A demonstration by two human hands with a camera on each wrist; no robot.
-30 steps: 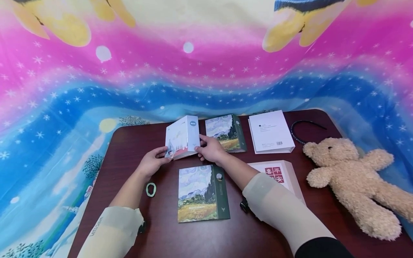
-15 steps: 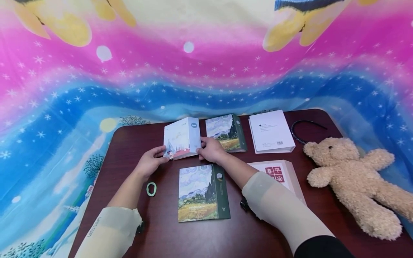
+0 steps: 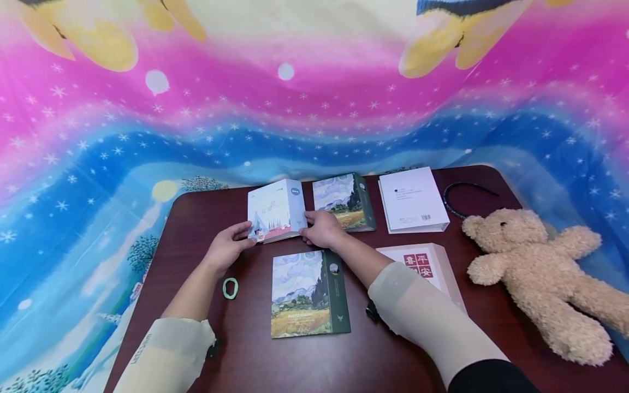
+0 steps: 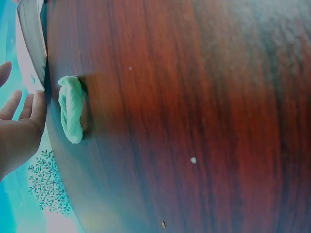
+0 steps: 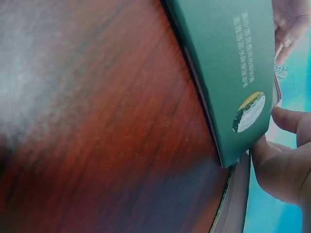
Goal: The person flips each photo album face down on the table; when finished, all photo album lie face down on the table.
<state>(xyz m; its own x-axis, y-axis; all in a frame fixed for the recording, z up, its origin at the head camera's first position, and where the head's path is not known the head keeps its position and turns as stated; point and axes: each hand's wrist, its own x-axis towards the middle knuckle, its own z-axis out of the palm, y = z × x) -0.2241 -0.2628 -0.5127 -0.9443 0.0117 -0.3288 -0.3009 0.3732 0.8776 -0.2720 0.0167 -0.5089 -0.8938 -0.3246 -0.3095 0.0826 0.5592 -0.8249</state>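
Observation:
A white photo album (image 3: 270, 210) with a pale blue spine lies at the back left of the table in the head view. My left hand (image 3: 228, 246) holds its lower left corner. At the spine's lower end, my right hand (image 3: 321, 229) grips the other side. The left wrist view catches the left hand (image 4: 22, 126) at the album's edge (image 4: 33, 34). In the right wrist view, the right hand (image 5: 286, 160) is partly behind a green album spine (image 5: 233, 73). Nearest me lies a green-spined photo album (image 3: 302, 295) with a painted landscape cover.
A matching landscape album (image 3: 339, 199) lies right of the held one, then a white album (image 3: 413, 199) back side up. An album with red characters (image 3: 417, 266) is partly under the right forearm. A black headband (image 3: 444, 196), a teddy bear (image 3: 535, 273) and a green hair tie (image 3: 230, 289) lie around.
The white album has shifted slightly left and come down flatter on the table, with both hands still at it. The other things have stayed in place.

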